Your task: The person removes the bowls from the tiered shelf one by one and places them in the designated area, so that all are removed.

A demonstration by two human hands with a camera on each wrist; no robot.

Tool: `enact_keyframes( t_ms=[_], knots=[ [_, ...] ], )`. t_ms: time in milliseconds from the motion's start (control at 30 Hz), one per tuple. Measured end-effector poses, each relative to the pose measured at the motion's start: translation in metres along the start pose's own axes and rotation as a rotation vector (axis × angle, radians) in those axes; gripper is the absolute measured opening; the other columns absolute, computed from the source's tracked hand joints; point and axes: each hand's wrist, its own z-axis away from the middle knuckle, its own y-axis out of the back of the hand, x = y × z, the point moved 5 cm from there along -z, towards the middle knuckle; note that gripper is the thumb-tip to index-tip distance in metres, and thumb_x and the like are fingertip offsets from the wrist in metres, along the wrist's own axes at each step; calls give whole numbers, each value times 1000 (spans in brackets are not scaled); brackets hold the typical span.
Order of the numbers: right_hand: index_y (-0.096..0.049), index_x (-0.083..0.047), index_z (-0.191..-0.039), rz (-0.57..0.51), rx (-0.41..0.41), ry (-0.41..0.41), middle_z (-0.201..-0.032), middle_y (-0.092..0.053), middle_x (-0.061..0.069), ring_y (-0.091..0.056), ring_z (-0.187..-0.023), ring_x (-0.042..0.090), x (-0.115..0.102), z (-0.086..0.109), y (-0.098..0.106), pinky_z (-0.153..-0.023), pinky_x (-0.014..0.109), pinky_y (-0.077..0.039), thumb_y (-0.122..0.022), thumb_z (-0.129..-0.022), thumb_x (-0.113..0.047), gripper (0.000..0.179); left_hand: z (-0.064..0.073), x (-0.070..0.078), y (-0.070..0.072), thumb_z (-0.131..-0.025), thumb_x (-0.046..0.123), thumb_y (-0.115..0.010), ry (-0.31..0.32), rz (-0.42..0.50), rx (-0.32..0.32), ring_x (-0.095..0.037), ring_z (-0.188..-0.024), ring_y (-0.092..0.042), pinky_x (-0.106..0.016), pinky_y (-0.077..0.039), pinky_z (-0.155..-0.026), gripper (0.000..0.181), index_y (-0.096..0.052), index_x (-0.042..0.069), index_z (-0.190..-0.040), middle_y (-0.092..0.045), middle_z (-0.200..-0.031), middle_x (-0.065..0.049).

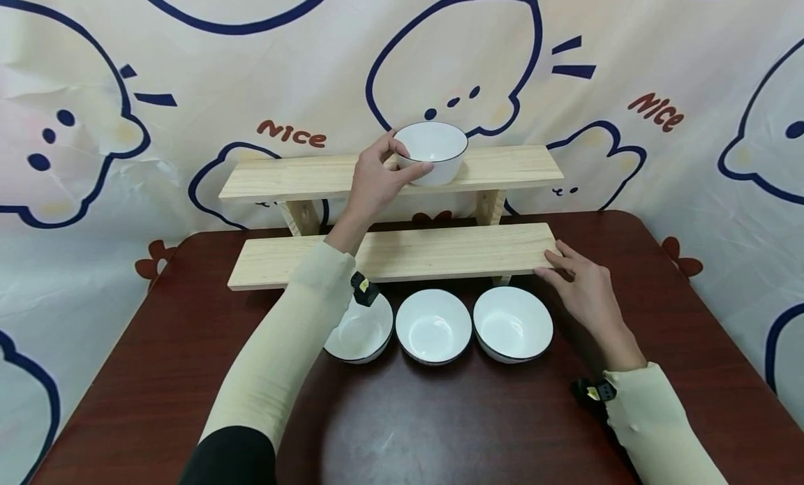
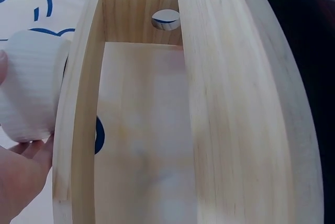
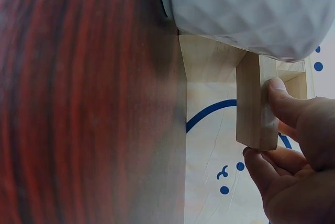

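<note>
My left hand (image 1: 375, 178) grips a white bowl (image 1: 433, 165) with a dark rim, thumb at the near side and fingers at its left rim. The bowl is upright, overlapping the upper board (image 1: 515, 165) of a two-tier wooden shelf in the head view. From the left wrist, the bowl's ribbed outer wall (image 2: 32, 85) shows beside that board's edge. At the right end of the lower board (image 1: 402, 256), my right hand (image 1: 584, 286) pinches the wood. Its thumb (image 3: 285, 103) lies on one face, the fingertips at the opposite edge.
Three more white bowls stand in a row before the shelf on the dark red-brown table (image 1: 402, 429): a left bowl (image 1: 363, 328) partly behind my left sleeve, a middle bowl (image 1: 433, 326) and a right bowl (image 1: 512, 323). A cartoon-printed cloth (image 1: 220, 73) hangs behind.
</note>
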Motion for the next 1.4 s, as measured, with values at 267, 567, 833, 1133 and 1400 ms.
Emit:
enact_keyframes(
  t_ms=[267,567,833,1133,1400],
  knots=[
    [-64,10,-125,-6,-7,-15,-142,-50,32,-53,-123,52,0,0,0,-91,64,-48,-78,-91,-14,44,8,0,11,-81,21,-88,-15,-1,12,-21,-138,-45,-38,-47,-106,37,-55,8,-90,-53,-149,0],
    [-64,10,-125,-3,-5,-14,-142,-50,32,-53,-123,52,1,1,0,-91,64,-49,-77,-91,-14,44,15,-1,26,-80,22,-89,17,-30,22,-24,-142,-41,-39,-38,-114,38,-56,8,-89,-46,-155,-4],
    [-64,10,-125,-11,4,-4,-142,-50,32,-53,-123,52,0,1,0,-90,64,-49,-78,-90,-13,44,25,-1,40,-79,18,-89,-8,14,35,-27,-144,-40,-46,-36,-115,36,-56,7,-88,-45,-156,-9],
    [-64,10,-126,-18,-2,-13,-142,-49,32,-52,-123,53,0,1,0,-90,64,-49,-78,-90,-14,45,36,-3,54,-79,18,-89,-13,7,54,-24,-144,-40,-42,-44,-109,37,-56,6,-88,-43,-157,-11],
    [-64,10,-125,-16,-2,-10,-142,-49,32,-53,-123,52,1,0,0,-91,62,-49,-78,-90,-12,44,45,-2,65,-78,18,-90,18,3,74,-25,-144,-40,-42,-45,-107,37,-58,5,-89,-41,-158,-9]
  ],
)
